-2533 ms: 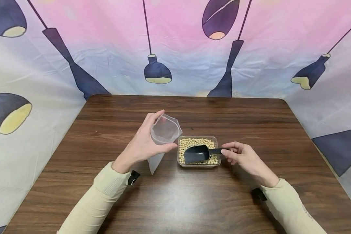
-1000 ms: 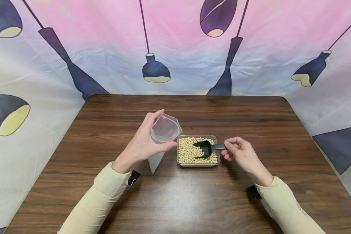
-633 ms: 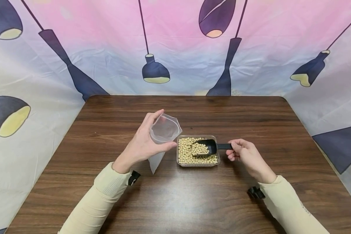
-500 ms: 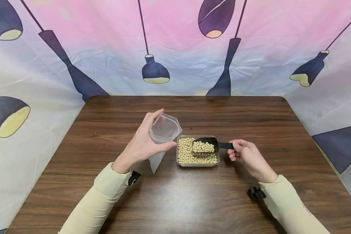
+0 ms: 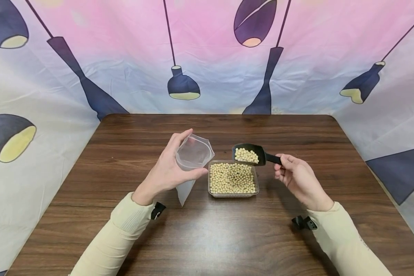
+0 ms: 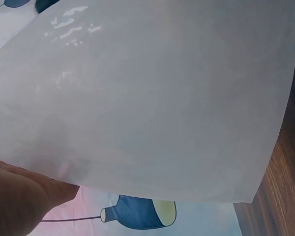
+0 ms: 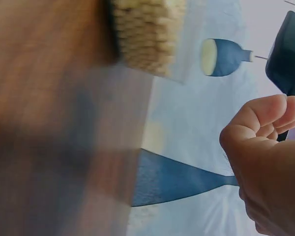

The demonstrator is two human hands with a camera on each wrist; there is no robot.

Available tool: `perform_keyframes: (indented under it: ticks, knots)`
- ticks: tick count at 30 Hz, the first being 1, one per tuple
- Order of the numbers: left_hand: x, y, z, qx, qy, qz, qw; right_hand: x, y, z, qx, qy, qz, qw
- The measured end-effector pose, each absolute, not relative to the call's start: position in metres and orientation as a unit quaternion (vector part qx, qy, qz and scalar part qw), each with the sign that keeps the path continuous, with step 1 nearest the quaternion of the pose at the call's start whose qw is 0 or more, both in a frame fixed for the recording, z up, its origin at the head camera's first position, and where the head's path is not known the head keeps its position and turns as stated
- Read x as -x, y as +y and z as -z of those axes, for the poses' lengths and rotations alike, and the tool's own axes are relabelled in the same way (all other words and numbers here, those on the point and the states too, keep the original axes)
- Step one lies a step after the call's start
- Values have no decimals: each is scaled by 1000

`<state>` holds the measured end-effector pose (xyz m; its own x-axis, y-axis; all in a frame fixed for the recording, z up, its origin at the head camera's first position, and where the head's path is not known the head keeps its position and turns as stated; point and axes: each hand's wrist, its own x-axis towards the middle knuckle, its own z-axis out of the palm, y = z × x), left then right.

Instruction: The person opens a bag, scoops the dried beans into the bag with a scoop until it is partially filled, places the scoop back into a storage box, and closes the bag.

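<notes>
My left hand (image 5: 170, 165) holds a translucent plastic bag (image 5: 194, 152) with its mouth spread between thumb and fingers. The bag's side (image 6: 152, 98) fills most of the left wrist view, and no contents show in it. My right hand (image 5: 301, 180) pinches the handle of a black scoop (image 5: 258, 153), which carries a heap of pale yellow soybeans (image 5: 245, 155). The scoop is raised over the back edge of a clear plastic box (image 5: 233, 195) full of the same beans. In the right wrist view, the scoop (image 7: 287, 54) shows its underside above my fingers.
A dark wood-grain table (image 5: 207, 237) bears the box, just right of the bag. Behind the table hangs a cloth backdrop (image 5: 214, 76) printed with lamps. Black straps sit at both wrists.
The scoop has dug into the beans, filled, and lifted out toward the back of the box. My right hand has risen with it. The left hand and bag have barely moved.
</notes>
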<state>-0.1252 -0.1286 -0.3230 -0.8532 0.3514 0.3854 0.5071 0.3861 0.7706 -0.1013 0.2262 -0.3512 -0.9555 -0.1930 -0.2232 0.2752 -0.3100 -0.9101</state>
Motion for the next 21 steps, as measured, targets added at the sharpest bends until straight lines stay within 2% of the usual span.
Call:
perform_keyframes:
  ticks: [10, 21]
  knots:
    - [124, -128, 323, 258, -832, 485, 75, 109, 211, 312, 36, 567, 817, 93]
    - [124, -125, 321, 261, -830, 488, 71, 120, 181, 290, 71, 578, 810, 69]
